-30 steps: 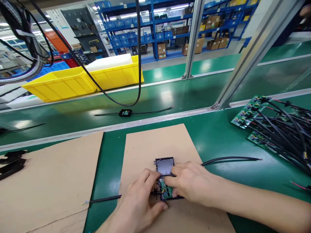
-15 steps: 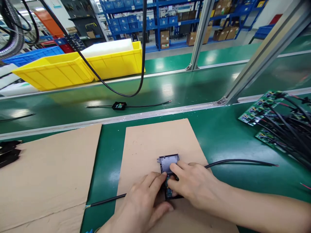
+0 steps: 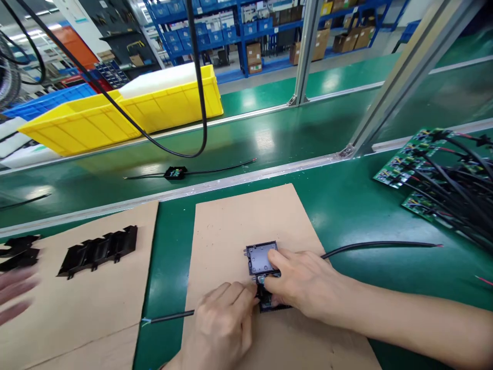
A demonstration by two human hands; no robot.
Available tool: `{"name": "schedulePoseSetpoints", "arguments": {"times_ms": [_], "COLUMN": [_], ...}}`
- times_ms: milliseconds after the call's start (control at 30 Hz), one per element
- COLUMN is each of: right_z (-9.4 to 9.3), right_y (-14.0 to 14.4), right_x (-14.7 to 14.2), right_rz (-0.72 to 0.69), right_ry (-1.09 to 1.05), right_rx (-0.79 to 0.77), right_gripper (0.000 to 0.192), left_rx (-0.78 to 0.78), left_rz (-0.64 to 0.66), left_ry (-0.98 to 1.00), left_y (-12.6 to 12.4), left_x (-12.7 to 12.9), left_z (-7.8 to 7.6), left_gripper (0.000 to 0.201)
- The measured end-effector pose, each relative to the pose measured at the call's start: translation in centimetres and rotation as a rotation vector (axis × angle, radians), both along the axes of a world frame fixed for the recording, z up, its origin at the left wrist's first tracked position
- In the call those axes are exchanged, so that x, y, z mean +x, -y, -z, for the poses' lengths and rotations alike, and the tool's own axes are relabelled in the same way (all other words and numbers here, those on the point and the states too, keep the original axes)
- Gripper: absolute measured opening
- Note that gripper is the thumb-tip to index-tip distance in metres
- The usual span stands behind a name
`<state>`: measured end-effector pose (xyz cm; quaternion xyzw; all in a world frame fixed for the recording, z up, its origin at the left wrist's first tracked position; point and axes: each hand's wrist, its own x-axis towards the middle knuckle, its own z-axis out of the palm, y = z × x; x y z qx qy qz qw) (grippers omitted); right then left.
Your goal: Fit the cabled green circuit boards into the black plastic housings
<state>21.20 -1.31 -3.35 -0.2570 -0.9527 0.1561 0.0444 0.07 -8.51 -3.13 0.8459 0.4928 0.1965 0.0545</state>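
A small black plastic housing (image 3: 261,258) with a grey inner face lies on a brown cardboard sheet (image 3: 246,221). A green circuit board (image 3: 263,280) sits in its lower half, mostly covered by fingers. My right hand (image 3: 304,285) presses on the housing and board from the right. My left hand (image 3: 223,324) pinches the housing's left lower edge, where a black cable (image 3: 169,318) leaves to the left. A second black cable (image 3: 381,245) runs off to the right.
Another person's blurred hand (image 3: 15,295) is at the left edge, beside a row of black plastic parts (image 3: 100,249) on a second cardboard sheet (image 3: 77,303). Circuit boards with black wires (image 3: 435,174) are piled at right. A finished unit (image 3: 175,172) lies on the conveyor; yellow bins (image 3: 115,121) stand behind.
A row of black plastic parts has appeared on the left cardboard, with another person's hand nearby. My left hand slid down and left; my right hand stays on the housing.
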Motion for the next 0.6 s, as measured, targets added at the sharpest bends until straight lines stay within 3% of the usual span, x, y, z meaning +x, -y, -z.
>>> {"name": "schedulePoseSetpoints", "arguments": {"times_ms": [100,233,433,600], "right_z": [0.0,0.1,-0.6,-1.5], "right_y": [0.0,0.0,-0.4,-1.0], "right_x": [0.2,0.3,0.3,-1.0], "right_rz": [0.005,-0.017,0.028,0.055], "right_ry": [-0.037,-0.091,-0.152,-0.149], "right_rx": [0.026,0.018,-0.101,-0.174], "right_gripper": [0.012,0.015,0.012,0.026], "left_rx": [0.163,0.180,0.129,0.022], "left_rz": [0.051,0.026,-0.056,0.083], "left_ry": [-0.203,-0.373,-0.319,-0.156], "left_y": [0.8,2.0,2.6,0.7], "left_x": [0.0,0.8,1.1,0.0], "left_z": [1.0,1.9,2.5,1.0], "left_gripper": [0.029,0.035,0.044,0.028]}}
